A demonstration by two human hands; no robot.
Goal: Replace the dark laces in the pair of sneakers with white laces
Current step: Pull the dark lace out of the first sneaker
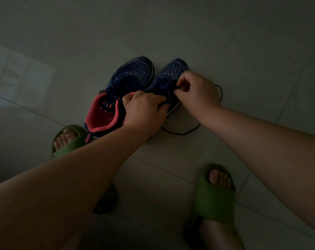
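Both hands (144,109) on right sneaker's (171,78) lace (180,133)

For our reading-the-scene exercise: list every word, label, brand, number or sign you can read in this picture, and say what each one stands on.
None can be read.
Left sneaker: only a woven dash pattern and pink lining, no legible brand.
Right sneaker: the same pattern; both hands cover much of it.
Pink heel tab: too small and dark to tell.
Green slides: plain, no marking visible.

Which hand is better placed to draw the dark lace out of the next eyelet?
Probably the right hand: it already pinches the dark lace at the right sneaker's eyelets, while the left hand grips that shoe's rear, steadying it.
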